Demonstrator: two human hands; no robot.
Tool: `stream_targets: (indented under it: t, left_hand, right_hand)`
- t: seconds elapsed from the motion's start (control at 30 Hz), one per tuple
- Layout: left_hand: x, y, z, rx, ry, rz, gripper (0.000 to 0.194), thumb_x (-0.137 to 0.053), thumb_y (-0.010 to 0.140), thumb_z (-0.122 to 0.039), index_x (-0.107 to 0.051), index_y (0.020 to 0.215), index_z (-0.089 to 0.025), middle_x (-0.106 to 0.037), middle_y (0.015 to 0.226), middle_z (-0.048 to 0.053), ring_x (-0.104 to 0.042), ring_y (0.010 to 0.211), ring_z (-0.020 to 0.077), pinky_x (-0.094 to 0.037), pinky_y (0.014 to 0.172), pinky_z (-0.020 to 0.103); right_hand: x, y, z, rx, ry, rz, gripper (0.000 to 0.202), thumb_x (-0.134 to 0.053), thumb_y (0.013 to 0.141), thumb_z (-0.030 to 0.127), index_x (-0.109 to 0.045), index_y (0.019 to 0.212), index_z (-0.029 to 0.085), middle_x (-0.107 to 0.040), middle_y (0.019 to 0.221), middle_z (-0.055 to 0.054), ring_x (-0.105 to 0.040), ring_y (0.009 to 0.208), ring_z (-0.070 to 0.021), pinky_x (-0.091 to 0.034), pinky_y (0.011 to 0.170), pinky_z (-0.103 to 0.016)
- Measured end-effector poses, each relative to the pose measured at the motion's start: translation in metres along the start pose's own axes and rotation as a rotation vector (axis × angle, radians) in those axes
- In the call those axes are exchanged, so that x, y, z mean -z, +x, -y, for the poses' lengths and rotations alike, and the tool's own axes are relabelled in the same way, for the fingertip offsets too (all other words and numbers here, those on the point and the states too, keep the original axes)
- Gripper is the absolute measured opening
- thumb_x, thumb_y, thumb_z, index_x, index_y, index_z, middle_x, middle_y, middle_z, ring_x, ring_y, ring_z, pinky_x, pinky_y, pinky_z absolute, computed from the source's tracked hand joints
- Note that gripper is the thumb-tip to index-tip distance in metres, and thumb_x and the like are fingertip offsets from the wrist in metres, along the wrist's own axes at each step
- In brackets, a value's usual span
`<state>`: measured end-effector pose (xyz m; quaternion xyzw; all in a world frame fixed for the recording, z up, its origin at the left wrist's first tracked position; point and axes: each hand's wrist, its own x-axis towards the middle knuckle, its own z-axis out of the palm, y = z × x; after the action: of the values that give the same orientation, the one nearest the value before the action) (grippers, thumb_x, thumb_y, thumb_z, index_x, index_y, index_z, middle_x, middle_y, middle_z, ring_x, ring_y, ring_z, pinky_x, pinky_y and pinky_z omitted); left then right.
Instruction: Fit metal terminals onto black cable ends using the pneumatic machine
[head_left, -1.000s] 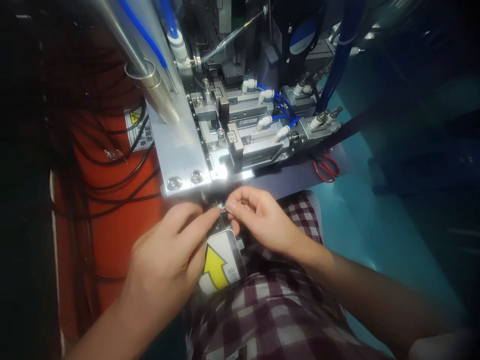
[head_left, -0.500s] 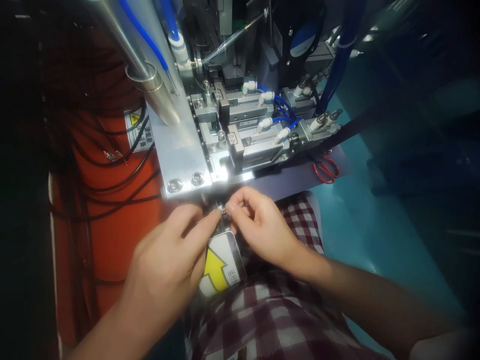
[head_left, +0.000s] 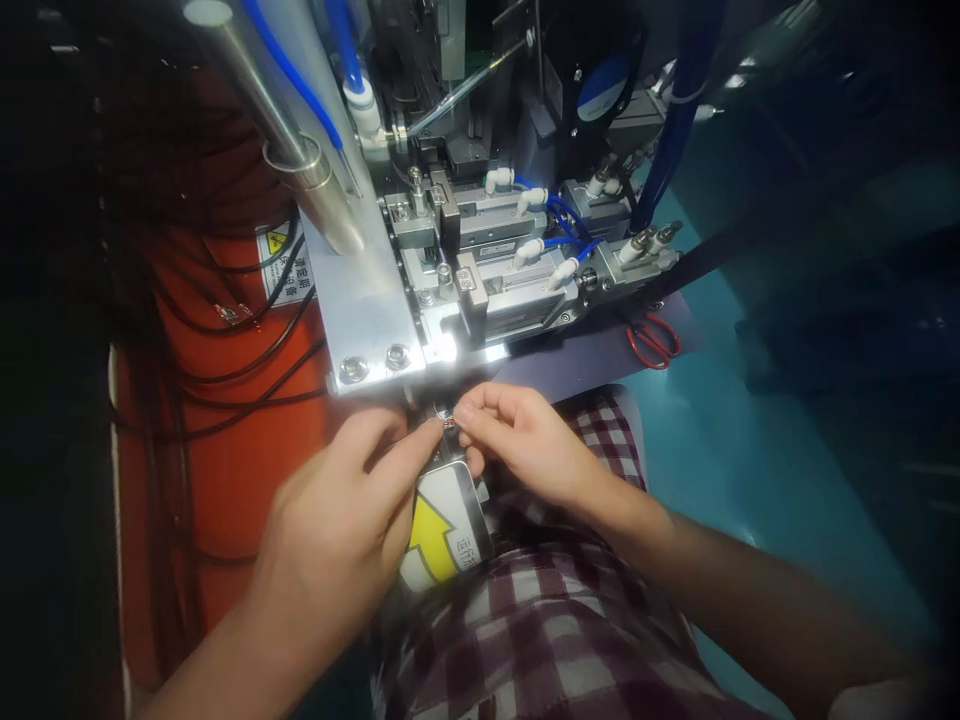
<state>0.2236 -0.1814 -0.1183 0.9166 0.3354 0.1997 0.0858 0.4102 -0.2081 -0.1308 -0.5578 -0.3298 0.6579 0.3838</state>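
My left hand (head_left: 337, 500) is closed, its thumb and index fingertips at a tiny part with orange-red and metallic bits (head_left: 448, 422). From the right, my right hand (head_left: 517, 435) pinches at the same spot, fingers curled. What exactly each hand grips is too small to make out. Both sets of fingertips are just below the front edge of the metal plate (head_left: 367, 310) of a machine. Under them sits a white label with a yellow arrow (head_left: 433, 535).
Pneumatic cylinders (head_left: 517, 300) with blue hoses stand beyond the hands. Red-handled scissors (head_left: 652, 342) lie at the right. Black cables (head_left: 247, 375) cross an orange surface (head_left: 217, 470) at the left, near small metal pieces (head_left: 234, 315). A metal post (head_left: 300, 170) rises from the plate.
The fingers of my right hand have shifted slightly, with the lower fingers a little lower. My left hand has barely moved. The view has shifted slightly.
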Motion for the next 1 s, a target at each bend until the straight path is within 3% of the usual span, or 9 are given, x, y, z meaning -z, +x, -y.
stream_targets:
  t: [0.27,0.6,0.8,1.0]
  left_hand:
    - [-0.002,0.0,0.0,-0.008,-0.01,-0.019,0.029,-0.047,0.094,-0.007,-0.069,0.112,-0.012,-0.06,0.09,0.008,-0.063,0.071,0.0165,-0.047,0.057,0.026]
    - [-0.002,-0.001,0.002,0.012,-0.006,-0.02,0.028,-0.047,0.094,-0.01,-0.07,0.11,-0.012,-0.06,0.09,0.009,-0.064,0.073,0.019,-0.047,0.056,0.028]
    - [-0.003,-0.004,0.002,0.016,-0.015,-0.023,0.028,-0.048,0.094,-0.01,-0.07,0.111,-0.012,-0.061,0.089,0.009,-0.064,0.071,0.0189,-0.048,0.056,0.028]
    - [-0.004,-0.005,0.002,0.033,-0.018,-0.035,0.029,-0.048,0.093,-0.01,-0.071,0.111,-0.012,-0.062,0.089,0.009,-0.064,0.072,0.0192,-0.048,0.055,0.028]
  right_hand:
    - [0.0,0.0,0.002,0.019,0.096,-0.06,0.015,-0.07,0.08,0.027,-0.061,0.075,0.016,-0.058,0.063,0.006,-0.055,0.053,-0.0076,-0.044,0.057,-0.022]
    - [-0.006,-0.001,0.003,0.017,0.024,-0.13,0.008,-0.062,0.081,0.022,-0.059,0.076,0.016,-0.054,0.056,0.007,-0.053,0.05,-0.0076,-0.042,0.052,-0.021]
    - [-0.004,-0.002,0.001,0.243,-0.201,-0.262,0.01,-0.068,0.082,0.025,-0.065,0.085,0.016,-0.056,0.065,0.005,-0.048,0.052,-0.007,-0.037,0.048,-0.021]
    - [-0.011,0.002,-0.007,0.286,-0.174,-0.246,0.012,-0.063,0.086,0.025,-0.059,0.077,0.017,-0.046,0.059,0.007,-0.041,0.049,-0.0067,-0.031,0.045,-0.021]
